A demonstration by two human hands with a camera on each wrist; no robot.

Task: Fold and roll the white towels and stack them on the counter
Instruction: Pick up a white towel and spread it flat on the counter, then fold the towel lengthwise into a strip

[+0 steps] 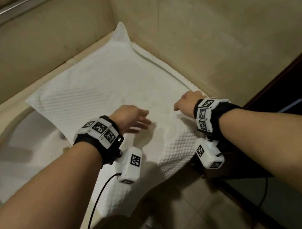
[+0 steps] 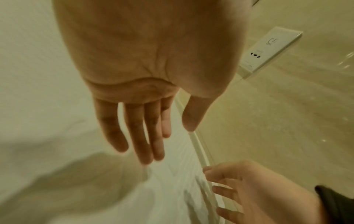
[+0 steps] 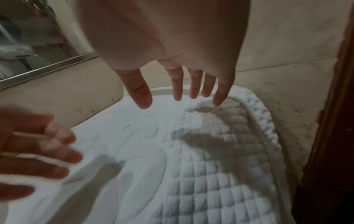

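Head view: A white towel (image 1: 114,92) lies spread flat on the counter (image 1: 79,226), in the corner formed by two tiled walls. Its near edge hangs over the counter's front edge, below the wrists. The left hand (image 1: 129,120) is above the towel's near-middle area, fingers extended and loosely spread, grasping nothing. The right hand (image 1: 188,101) is beside it, toward the towel's right-hand border, fingers pointing away from the camera; it holds nothing. Both wrists carry black bands with white marker blocks. A round sink (image 1: 22,157) sits outboard of the left hand, and the towel's left corner overlaps its rim. A dark wooden frame (image 1: 289,78) stands outboard of the right forearm.

Left wrist view: The left hand (image 2: 145,84) is released, palm down, fingers (image 2: 141,136) straight and slightly apart above the towel (image 2: 166,191). Whether the fingertips touch the cloth cannot be determined. The right hand (image 2: 254,192) appears ahead and to the thumb side, fingers relaxed, over the towel's piped edge. A wall socket (image 2: 268,50) is mounted beyond the thumb.

Right wrist view: The right hand (image 3: 172,53) is released, fingers (image 3: 195,84) straight and spread, hanging above the towel (image 3: 201,174), its shadow falling on the quilted weave. The left hand (image 3: 32,151), blurred, is on the thumb side, fingers extended. A mirror (image 3: 38,45) with a metal frame stands beyond it.
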